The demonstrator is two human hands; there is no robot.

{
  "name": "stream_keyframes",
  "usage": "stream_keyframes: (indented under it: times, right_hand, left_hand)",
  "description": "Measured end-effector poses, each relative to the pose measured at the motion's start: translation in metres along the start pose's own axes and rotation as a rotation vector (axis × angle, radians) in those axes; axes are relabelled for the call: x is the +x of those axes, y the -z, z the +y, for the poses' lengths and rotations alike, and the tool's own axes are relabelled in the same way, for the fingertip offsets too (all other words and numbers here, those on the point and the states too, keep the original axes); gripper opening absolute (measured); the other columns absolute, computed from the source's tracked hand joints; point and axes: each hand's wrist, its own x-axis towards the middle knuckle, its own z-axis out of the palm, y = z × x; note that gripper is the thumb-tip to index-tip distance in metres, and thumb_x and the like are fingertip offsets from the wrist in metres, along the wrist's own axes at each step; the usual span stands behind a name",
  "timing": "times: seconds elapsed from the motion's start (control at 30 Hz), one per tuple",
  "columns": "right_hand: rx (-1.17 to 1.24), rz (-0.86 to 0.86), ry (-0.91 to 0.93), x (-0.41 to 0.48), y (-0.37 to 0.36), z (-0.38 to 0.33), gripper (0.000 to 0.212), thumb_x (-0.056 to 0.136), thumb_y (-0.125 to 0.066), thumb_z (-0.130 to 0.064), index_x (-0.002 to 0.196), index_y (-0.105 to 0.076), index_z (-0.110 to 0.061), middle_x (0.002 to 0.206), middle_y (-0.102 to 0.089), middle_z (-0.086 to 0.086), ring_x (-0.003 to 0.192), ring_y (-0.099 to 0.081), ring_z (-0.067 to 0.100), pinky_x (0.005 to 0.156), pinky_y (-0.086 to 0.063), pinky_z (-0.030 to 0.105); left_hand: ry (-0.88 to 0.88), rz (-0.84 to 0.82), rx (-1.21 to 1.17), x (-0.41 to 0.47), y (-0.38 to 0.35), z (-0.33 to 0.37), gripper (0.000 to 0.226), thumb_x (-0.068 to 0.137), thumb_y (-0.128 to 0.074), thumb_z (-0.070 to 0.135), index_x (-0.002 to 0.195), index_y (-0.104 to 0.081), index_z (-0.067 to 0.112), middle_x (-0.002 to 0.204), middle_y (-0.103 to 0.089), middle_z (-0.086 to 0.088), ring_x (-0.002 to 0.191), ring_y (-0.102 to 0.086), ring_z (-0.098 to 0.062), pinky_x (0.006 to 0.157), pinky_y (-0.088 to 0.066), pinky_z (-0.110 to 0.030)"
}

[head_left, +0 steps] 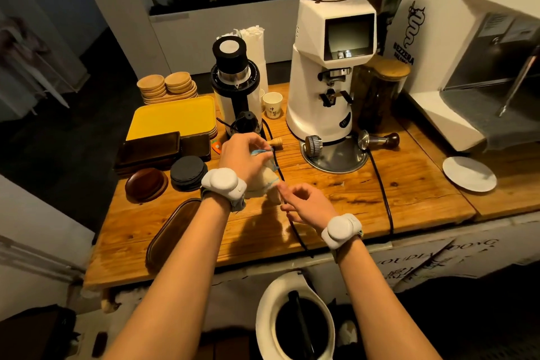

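The cloth [264,181], cream with a blue edge, hangs bunched from my left grip [244,155], which is clenched on its top end with the fingertips pinching the blue hem. Its long axis runs from that pinch, near the small grinder [235,79], down and toward me, leaning a little to my right. The lower corner is low over the bench [350,193]; whether it touches the wood I cannot tell.

My right grip [306,203] sits just beside that lower corner with its fingers loosely curled. I cannot tell whether they have hold of the cloth or of the black cable [295,228] that passes under them.

The cable crosses the wooden bench from the small grinder toward the near edge. To the right stands the large white grinder [327,73], with a tamper [380,140] lying at its base and a glass jar [380,93] behind. Farther right are the espresso machine [467,52] and a white plate [469,174]. To the left lie a yellow tray [172,118], stacked wooden saucers [166,86] and dark coasters [187,171]. The bench top shines wet in places, and the room around it is dim.
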Motion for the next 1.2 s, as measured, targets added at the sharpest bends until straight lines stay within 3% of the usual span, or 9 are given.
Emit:
stream_keyframes:
  times: [0.2, 0.3, 0.37, 0.5, 0.63, 0.8, 1.0, 1.13, 1.2]
  right_hand:
    - [0.085, 0.067, 0.052, 0.001, 0.022, -0.006, 0.064, 0.070, -0.078, -0.051, 0.123, -0.055, -0.024, 0.122, -0.063, 0.002, 0.095, -0.067, 0.008, 0.072, -0.060, 0.030]
    - [0.051, 0.037, 0.118, 0.005, 0.029, -0.011, 0.078, 0.072, -0.080, -0.046, 0.140, -0.043, -0.034, 0.132, -0.054, -0.002, 0.118, -0.058, 0.015, 0.071, -0.056, 0.028]
    - [0.082, -0.042, 0.093, 0.009, 0.038, -0.015, 0.085, 0.072, -0.081, -0.043, 0.143, -0.036, -0.038, 0.131, -0.058, -0.003, 0.116, -0.062, 0.022, 0.066, -0.054, 0.025]
    - [0.023, -0.167, 0.104, 0.014, 0.056, -0.019, 0.044, 0.080, -0.077, -0.033, 0.119, -0.057, -0.042, 0.099, -0.075, -0.010, 0.091, -0.072, 0.012, 0.063, -0.052, 0.022]
    - [-0.044, -0.185, 0.123, 0.013, 0.069, -0.023, 0.017, 0.090, -0.067, -0.030, 0.101, -0.070, -0.018, 0.077, -0.071, -0.005, 0.067, -0.064, 0.006, 0.060, -0.050, 0.022]
    - [-0.245, -0.204, 0.013, 0.016, 0.093, -0.016, 0.028, 0.095, -0.059, -0.033, 0.073, -0.058, -0.016, 0.057, -0.052, -0.005, 0.044, -0.046, 0.005, 0.041, -0.036, 0.017]
    - [-0.450, -0.029, 0.025, 0.040, 0.113, 0.023, 0.030, 0.089, -0.065, -0.039, 0.082, -0.062, -0.011, 0.077, -0.062, 0.004, 0.069, -0.053, 0.015, 0.065, -0.041, 0.029]
    - [-0.476, 0.046, 0.011, 0.059, 0.116, 0.046, 0.024, 0.086, -0.069, -0.033, 0.086, -0.062, -0.010, 0.073, -0.060, 0.003, 0.074, -0.054, 0.020, 0.074, -0.048, 0.035]
    - [-0.454, 0.029, -0.028, 0.064, 0.116, 0.053, 0.025, 0.084, -0.072, -0.032, 0.095, -0.062, -0.011, 0.067, -0.058, -0.003, 0.072, -0.055, 0.019, 0.077, -0.052, 0.039]
  left_hand:
    - [-0.080, -0.030, -0.033, 0.006, 0.000, 0.023, 0.009, 0.079, -0.079, 0.024, 0.084, -0.074, 0.018, 0.086, -0.073, 0.005, 0.086, -0.066, -0.011, 0.080, -0.053, -0.027]
    - [-0.144, -0.115, -0.059, 0.007, 0.000, 0.033, 0.009, 0.080, -0.078, 0.023, 0.084, -0.073, 0.017, 0.086, -0.073, 0.004, 0.086, -0.068, -0.010, 0.081, -0.053, -0.026]
    - [-0.148, -0.154, -0.094, 0.010, -0.004, 0.042, 0.011, 0.081, -0.078, 0.025, 0.086, -0.073, 0.016, 0.088, -0.074, 0.004, 0.087, -0.068, -0.009, 0.081, -0.052, -0.021]
    - [-0.120, -0.199, -0.205, 0.013, -0.014, 0.053, 0.011, 0.082, -0.077, 0.021, 0.087, -0.072, 0.013, 0.089, -0.074, 0.003, 0.085, -0.069, -0.003, 0.077, -0.051, -0.010]
    - [-0.094, -0.180, -0.246, 0.008, -0.027, 0.055, 0.008, 0.082, -0.076, 0.018, 0.086, -0.070, 0.013, 0.088, -0.074, 0.004, 0.082, -0.068, 0.002, 0.075, -0.050, -0.010]
    - [0.062, -0.104, -0.151, -0.002, -0.059, 0.040, 0.011, 0.081, -0.077, 0.022, 0.083, -0.070, 0.014, 0.090, -0.073, 0.001, 0.095, -0.069, -0.015, 0.089, -0.055, -0.037]
    - [0.286, 0.021, -0.177, -0.024, -0.114, 0.015, 0.016, 0.082, -0.075, 0.025, 0.091, -0.069, 0.014, 0.091, -0.070, 0.002, 0.089, -0.066, -0.016, 0.086, -0.055, -0.040]
    - [0.373, 0.024, -0.137, -0.041, -0.140, 0.001, 0.038, 0.082, -0.075, 0.032, 0.111, -0.061, 0.014, 0.111, -0.065, -0.001, 0.106, -0.061, -0.018, 0.085, -0.047, -0.027]
    - [0.419, 0.041, -0.050, -0.050, -0.149, -0.003, 0.046, 0.080, -0.074, 0.038, 0.118, -0.057, 0.019, 0.122, -0.060, 0.000, 0.116, -0.054, -0.020, 0.091, -0.040, -0.030]
